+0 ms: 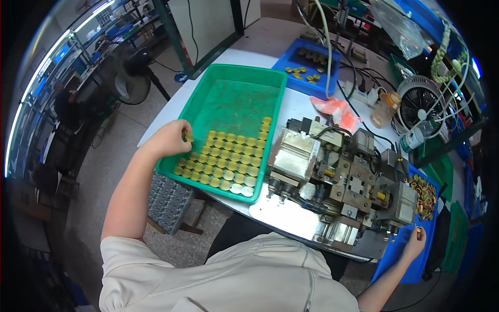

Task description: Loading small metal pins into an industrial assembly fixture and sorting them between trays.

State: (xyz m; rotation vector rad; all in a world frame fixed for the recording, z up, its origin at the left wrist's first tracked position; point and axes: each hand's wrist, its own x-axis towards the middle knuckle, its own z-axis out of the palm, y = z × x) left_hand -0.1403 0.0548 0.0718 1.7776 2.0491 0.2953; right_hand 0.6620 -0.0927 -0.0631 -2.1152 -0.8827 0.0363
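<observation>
My left hand (175,139) is closed in a pinch on a small round brass-coloured disc (187,137), over the left side of a green tray (277,78). Rows of similar brass-coloured discs (221,161) lie flat in the tray's near half, and a short column runs up its right side. Far to the right, my right hand (416,242) has its fingertips together on a small brass-coloured part (419,232), too small to make out fully. That hand is over a blue tray (397,255) with a heap of loose brass-coloured parts (423,197) at its far end.
A metal machine (338,177) with blocks and cables stands between the two trays. Behind it are a pinkish cloth (338,112), a blue bin (291,54) of discs, a plastic jar (385,109), a bottle (416,136) and a small fan (420,104). A grey stool (167,203) stands below the table's left edge.
</observation>
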